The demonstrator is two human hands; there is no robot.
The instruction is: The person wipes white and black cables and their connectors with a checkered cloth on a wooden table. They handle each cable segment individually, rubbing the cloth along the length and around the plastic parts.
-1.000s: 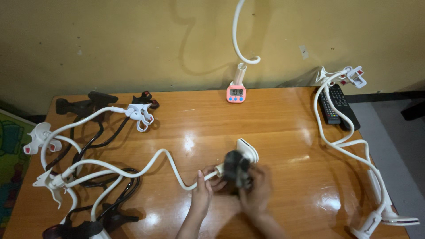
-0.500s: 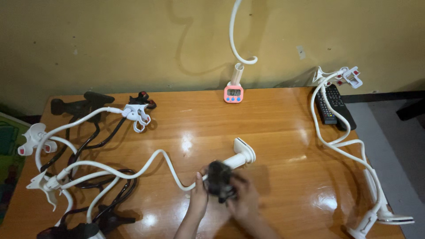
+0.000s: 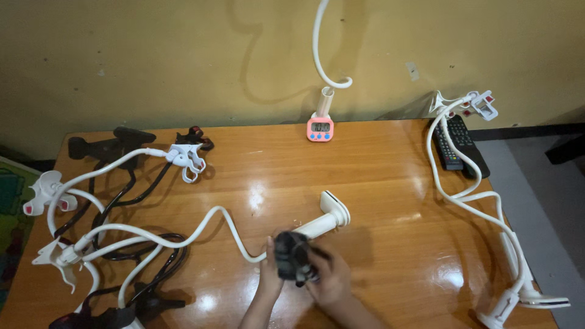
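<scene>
My left hand (image 3: 269, 274) and my right hand (image 3: 329, 280) both grip a small black clamp part (image 3: 290, 257) near the table's front edge. The black part sits over the end of a white flexible gooseneck arm (image 3: 210, 224), close to its white clip base (image 3: 334, 208). The white arm snakes leftward across the wooden table (image 3: 365, 164) into a pile of other holders. My fingers hide the lower side of the black part.
A tangle of white and black gooseneck phone holders (image 3: 109, 201) lies at the left. Another white holder (image 3: 481, 201) runs along the right edge beside two black remotes (image 3: 458, 145). A pink digital timer (image 3: 320, 128) and an upright white holder (image 3: 326, 61) stand at the back wall.
Both hands and the black part have slid left along the white arm, away from the white clip base, which is now fully uncovered. The view has shifted slightly.
</scene>
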